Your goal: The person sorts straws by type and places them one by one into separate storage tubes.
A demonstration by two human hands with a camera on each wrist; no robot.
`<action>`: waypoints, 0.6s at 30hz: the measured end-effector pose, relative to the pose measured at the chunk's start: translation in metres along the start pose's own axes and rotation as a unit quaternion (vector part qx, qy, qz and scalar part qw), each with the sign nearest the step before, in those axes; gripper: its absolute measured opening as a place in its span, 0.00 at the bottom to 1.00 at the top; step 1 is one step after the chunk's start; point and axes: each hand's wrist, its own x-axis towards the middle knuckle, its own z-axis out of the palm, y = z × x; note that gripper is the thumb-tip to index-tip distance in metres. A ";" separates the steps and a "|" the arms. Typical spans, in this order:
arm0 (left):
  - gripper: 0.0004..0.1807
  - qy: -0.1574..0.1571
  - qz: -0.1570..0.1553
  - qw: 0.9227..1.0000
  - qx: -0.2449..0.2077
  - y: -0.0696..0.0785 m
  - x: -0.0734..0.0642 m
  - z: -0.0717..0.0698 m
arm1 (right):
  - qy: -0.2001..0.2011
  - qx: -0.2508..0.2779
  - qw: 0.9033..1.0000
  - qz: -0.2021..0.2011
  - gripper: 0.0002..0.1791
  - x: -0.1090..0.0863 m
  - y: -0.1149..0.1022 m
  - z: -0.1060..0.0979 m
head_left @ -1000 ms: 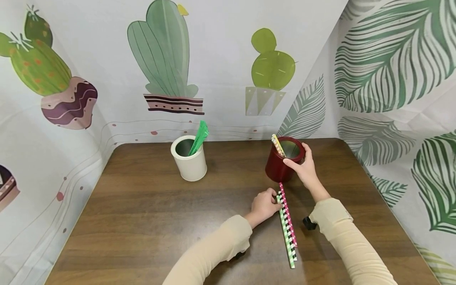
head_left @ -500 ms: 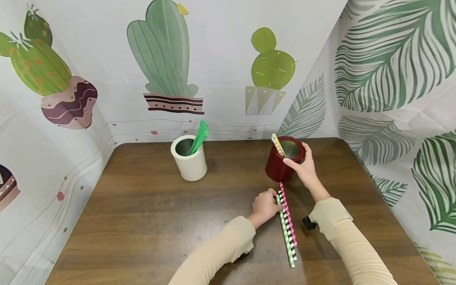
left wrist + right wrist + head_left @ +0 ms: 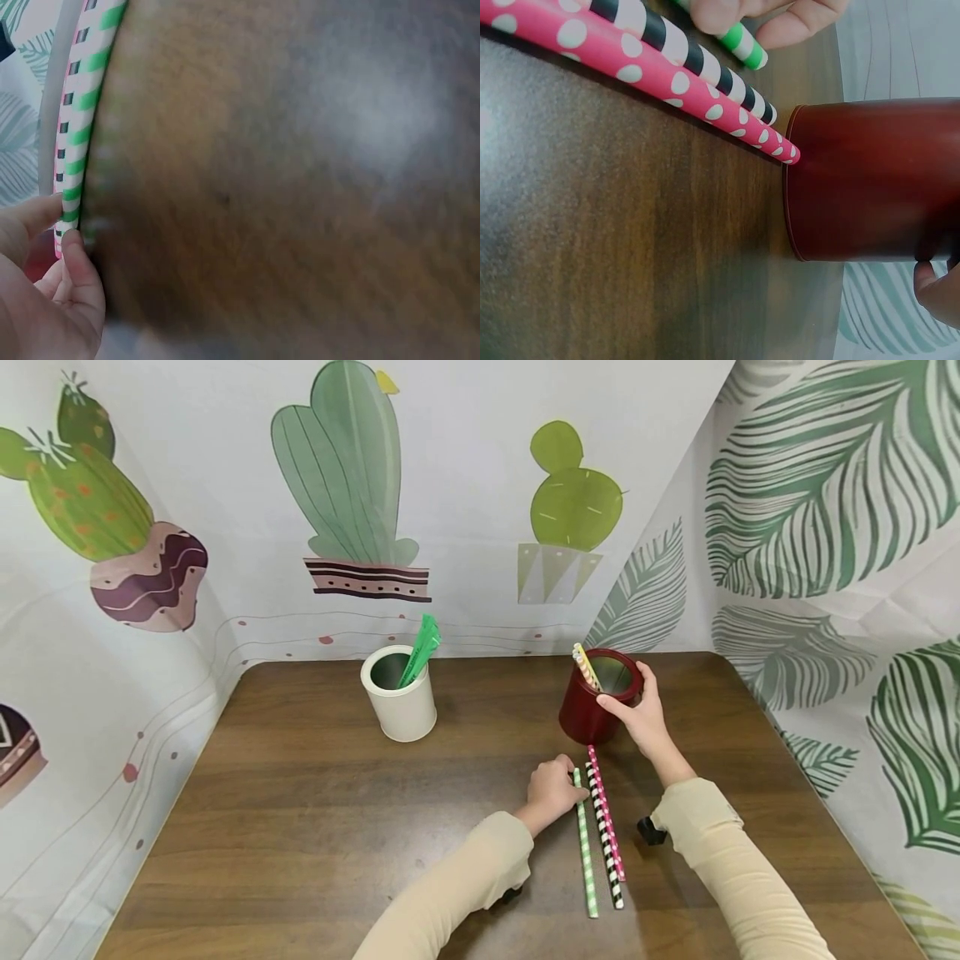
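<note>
My left hand (image 3: 552, 790) pinches a green-and-white striped paper straw (image 3: 587, 868) near its far end. In the left wrist view, thumb and finger sit on either side of that straw. Beside it on the table lie a black-and-white striped straw (image 3: 705, 66) and a pink straw with white dots (image 3: 681, 84), side by side. The far end of the pink straw reaches the base of a dark red can (image 3: 585, 710). My right hand (image 3: 642, 723) grips this can by its rim, thumb at the front. A few yellowish patterned straws (image 3: 583, 663) lean inside it.
A cream-white can (image 3: 408, 714) holding green wrapped sticks (image 3: 422, 650) stands at the back left of the brown wooden table (image 3: 300, 793). Behind the table hangs a cloth (image 3: 480, 510) printed with cacti and leaves.
The green-striped straw has shifted left with my left hand, opening a gap to the black-striped one. My right hand and the red can have stayed put.
</note>
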 end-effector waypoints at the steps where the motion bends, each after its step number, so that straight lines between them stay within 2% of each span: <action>1: 0.17 0.004 0.000 1.000 0.006 -0.001 0.001 -0.001 | -0.001 0.001 1.000 -0.001 0.44 0.000 0.000 0.000; 5: 0.15 0.018 0.003 1.000 0.024 -0.003 0.002 -0.004 | -0.002 0.005 1.000 -0.001 0.44 -0.001 -0.001 0.000; 10: 0.13 0.023 0.002 0.999 0.023 -0.003 0.003 -0.007 | 0.001 0.001 1.000 -0.001 0.44 0.000 0.000 0.000; 18: 0.09 -0.002 0.015 1.000 0.014 -0.007 0.008 -0.010 | -0.002 -0.010 1.000 0.003 0.46 0.005 0.011 -0.004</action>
